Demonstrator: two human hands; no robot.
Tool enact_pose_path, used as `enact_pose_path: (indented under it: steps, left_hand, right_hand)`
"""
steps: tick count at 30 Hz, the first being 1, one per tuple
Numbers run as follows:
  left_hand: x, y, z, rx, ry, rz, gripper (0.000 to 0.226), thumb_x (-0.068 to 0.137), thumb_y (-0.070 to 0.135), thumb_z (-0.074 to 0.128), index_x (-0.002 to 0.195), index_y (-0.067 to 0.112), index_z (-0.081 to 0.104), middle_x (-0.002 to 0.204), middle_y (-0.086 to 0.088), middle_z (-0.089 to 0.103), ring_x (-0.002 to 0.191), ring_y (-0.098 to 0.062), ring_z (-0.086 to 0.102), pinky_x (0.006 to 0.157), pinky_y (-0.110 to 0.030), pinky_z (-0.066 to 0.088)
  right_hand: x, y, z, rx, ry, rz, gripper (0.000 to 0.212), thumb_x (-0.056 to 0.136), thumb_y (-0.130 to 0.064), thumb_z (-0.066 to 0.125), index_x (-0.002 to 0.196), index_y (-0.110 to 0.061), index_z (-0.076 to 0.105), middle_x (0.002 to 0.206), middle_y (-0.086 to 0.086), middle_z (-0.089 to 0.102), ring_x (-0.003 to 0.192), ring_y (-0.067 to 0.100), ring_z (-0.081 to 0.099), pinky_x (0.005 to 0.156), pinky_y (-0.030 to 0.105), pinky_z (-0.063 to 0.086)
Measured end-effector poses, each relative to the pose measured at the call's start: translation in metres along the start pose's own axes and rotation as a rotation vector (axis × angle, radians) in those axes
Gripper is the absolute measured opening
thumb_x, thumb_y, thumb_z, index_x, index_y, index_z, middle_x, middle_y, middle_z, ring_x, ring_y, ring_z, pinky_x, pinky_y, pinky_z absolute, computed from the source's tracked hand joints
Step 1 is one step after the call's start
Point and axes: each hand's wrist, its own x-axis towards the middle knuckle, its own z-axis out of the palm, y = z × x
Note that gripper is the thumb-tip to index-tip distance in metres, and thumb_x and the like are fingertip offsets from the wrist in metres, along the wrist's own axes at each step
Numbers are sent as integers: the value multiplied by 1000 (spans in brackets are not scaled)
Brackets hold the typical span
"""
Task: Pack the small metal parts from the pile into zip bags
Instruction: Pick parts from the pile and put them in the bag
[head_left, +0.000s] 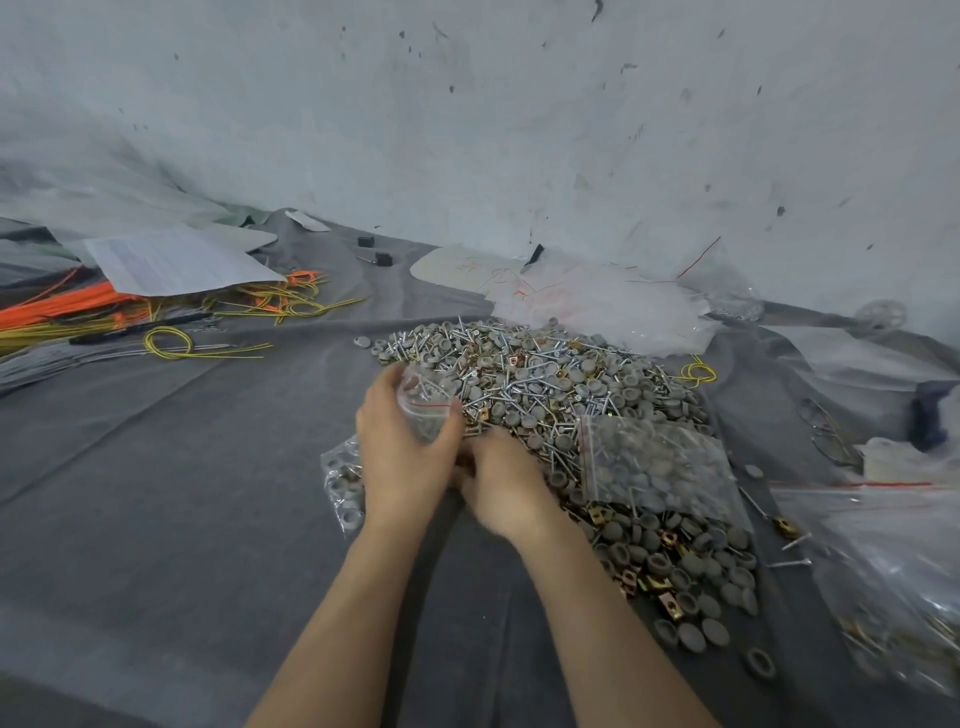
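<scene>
At the near edge of the pile (545, 379) on the tabletop (182, 467), the left hand (402, 457) curls its fingers (380, 389) round a small zip bag (423, 410). The right hand (504, 486) lies just beside it, blurred; I cannot tell its grasp.

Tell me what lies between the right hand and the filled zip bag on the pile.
Head view: loose screws and grey caps of the pile separate the right hand from the filled zip bag.

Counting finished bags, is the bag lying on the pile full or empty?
Full: the bag on the pile is packed with grey caps, visible through the clear plastic.
</scene>
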Motion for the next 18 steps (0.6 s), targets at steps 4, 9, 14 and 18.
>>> enact_pose_path:
  steps: [4, 9, 14, 18]
  left_hand:
    - [-2, 0, 0, 41, -30, 22, 62, 82, 24, 71, 136, 9, 43, 129, -5, 53, 125, -21, 43, 102, -29, 33]
    - [-4, 0, 1, 79, -75, 63, 64, 81, 23, 72, 136, 10, 43, 129, -5, 52, 124, -20, 40, 101, -28, 31]
    - [-4, -3, 3, 110, -125, 81, 65, 80, 22, 73, 137, 9, 42, 131, -6, 52, 126, -21, 38, 104, -31, 31]
    - [-2, -4, 3, 58, -89, 41, 61, 81, 26, 72, 134, 12, 44, 128, -3, 54, 125, -19, 41, 100, -25, 30]
  right_hand:
    - [-1, -3, 4, 13, 6, 19, 21, 91, -16, 54, 109, -11, 63, 110, 13, 58, 102, 34, 57, 90, 42, 46]
    - [-2, 1, 0, 100, 9, 25, 21, 89, -12, 55, 108, -7, 63, 109, 14, 61, 100, 32, 59, 87, 39, 48]
    - [-3, 14, -3, 131, 92, 73, 20, 89, -5, 50, 105, -6, 62, 109, 12, 63, 102, 29, 58, 89, 39, 47]
    - [-1, 28, -5, 46, 288, 186, 25, 93, -6, 49, 113, -14, 60, 114, 6, 62, 105, 24, 57, 91, 39, 46]
